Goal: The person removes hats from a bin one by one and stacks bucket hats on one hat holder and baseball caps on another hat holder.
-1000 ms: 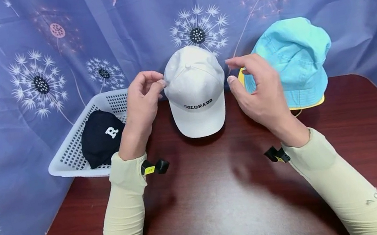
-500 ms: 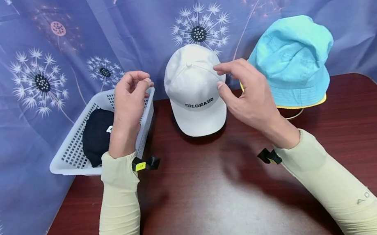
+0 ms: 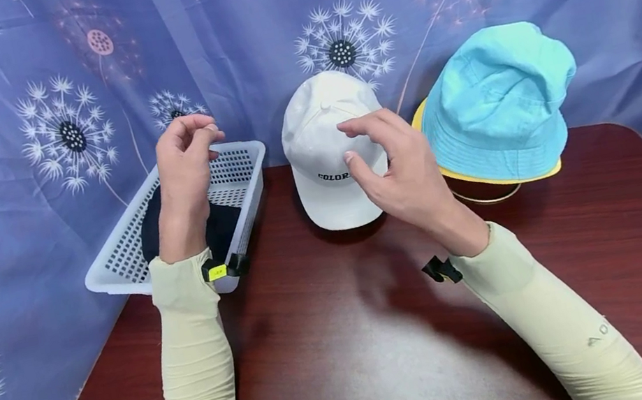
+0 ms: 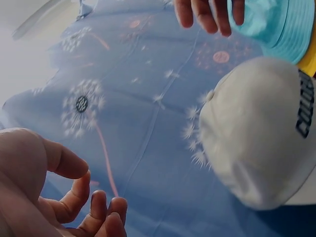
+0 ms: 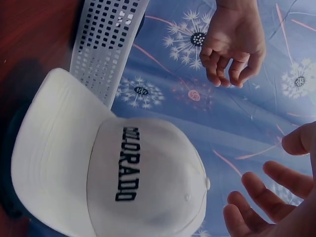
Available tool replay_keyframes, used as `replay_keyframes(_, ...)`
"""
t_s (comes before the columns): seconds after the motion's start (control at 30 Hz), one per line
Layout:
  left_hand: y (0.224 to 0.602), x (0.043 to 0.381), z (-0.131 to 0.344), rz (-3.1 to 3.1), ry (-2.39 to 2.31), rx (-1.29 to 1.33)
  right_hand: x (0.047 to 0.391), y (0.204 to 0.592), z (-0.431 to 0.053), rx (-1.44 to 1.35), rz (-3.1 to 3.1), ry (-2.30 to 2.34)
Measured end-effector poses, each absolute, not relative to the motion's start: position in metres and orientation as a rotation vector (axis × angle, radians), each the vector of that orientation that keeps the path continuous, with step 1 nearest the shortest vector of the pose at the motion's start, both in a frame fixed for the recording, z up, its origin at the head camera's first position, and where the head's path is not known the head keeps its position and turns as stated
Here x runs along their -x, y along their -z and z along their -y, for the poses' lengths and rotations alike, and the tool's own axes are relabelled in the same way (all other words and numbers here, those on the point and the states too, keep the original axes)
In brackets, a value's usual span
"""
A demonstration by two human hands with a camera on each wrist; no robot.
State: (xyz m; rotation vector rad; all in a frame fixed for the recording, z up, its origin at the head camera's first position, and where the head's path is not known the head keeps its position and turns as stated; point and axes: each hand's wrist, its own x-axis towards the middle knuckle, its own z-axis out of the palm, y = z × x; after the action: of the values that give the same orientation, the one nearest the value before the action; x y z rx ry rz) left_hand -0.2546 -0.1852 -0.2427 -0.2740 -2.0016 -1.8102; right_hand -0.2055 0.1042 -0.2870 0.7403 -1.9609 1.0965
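My left hand (image 3: pixel 180 181) hovers over the white plastic basket (image 3: pixel 118 280), fingers loosely curled with nothing in them. In the left wrist view its thumb and index fingertip meet. Inside the basket lies a black cap (image 3: pixel 226 226), partly hidden behind that hand. A white baseball cap (image 3: pixel 317 137) lettered COLORADO stands upright at the back middle, its brim toward me. My right hand (image 3: pixel 409 174) is raised in front of this cap and overlaps its right side in the head view. The right thumb and fingers are spread apart and hold nothing.
At the back right a light-blue bucket hat (image 3: pixel 503 106) with a yellow underside sits on a stand with a round wire base (image 3: pixel 490 201). The dark red wooden table (image 3: pixel 332 340) runs back to a blue dandelion-print curtain (image 3: pixel 245 50).
My left hand has moved left from beside the white cap to over the basket. The right hand has come left from near the bucket hat to in front of the white cap.
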Motion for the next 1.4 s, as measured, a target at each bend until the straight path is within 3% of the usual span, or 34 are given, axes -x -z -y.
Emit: replay_keyframes(1.4, 0.262, 0.288, 0.297, 2.163, 1.398, -0.542, 0.206, 0.321, -0.008, -1.104, 2.037, -1.04)
